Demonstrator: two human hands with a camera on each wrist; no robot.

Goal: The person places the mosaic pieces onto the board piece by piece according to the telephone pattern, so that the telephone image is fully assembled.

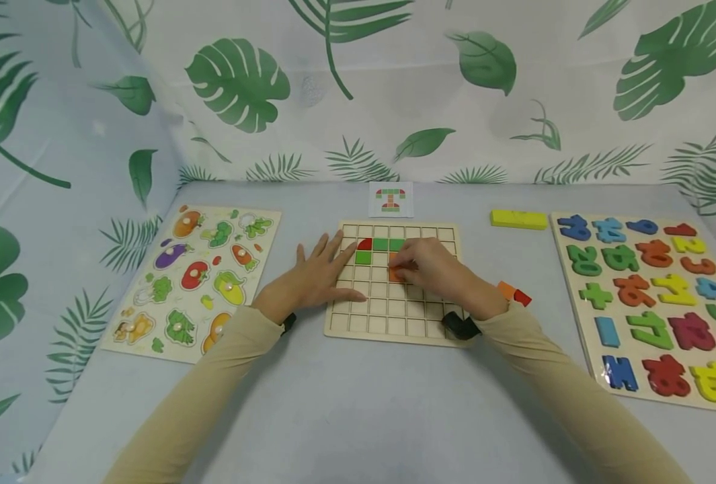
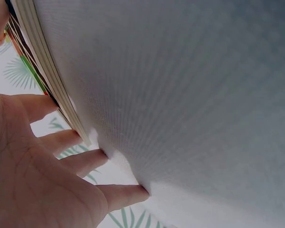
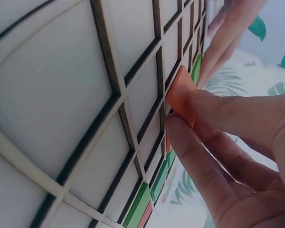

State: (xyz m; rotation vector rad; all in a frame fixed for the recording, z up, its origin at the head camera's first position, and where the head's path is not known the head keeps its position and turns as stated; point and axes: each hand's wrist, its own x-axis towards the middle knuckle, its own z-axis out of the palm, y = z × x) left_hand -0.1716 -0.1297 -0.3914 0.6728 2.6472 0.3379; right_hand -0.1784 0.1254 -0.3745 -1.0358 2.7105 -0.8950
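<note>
A wooden grid board (image 1: 388, 327) lies on the table under both hands. My right hand (image 1: 433, 269) pinches an orange square tile (image 3: 181, 92) between thumb and fingers, holding it tilted against the grid near the board's middle. Spread over the board's left edge, my left hand (image 1: 312, 277) has its fingers straight; in the left wrist view its fingertips touch the board's side and the cloth. Set in the upper cells are a red rounded tile (image 1: 365, 245), a green tile (image 1: 380, 245) beside it and another green tile (image 1: 363, 257) below. My right hand covers some cells.
Behind the board a picture card (image 1: 390, 199) shows a T-shaped pattern. An orange tile (image 1: 506, 290) and a red tile (image 1: 522, 297) lie beside my right wrist. A vegetable puzzle (image 1: 249, 232) is at left, a yellow block (image 1: 518, 219) and number puzzle (image 1: 584, 302) at right.
</note>
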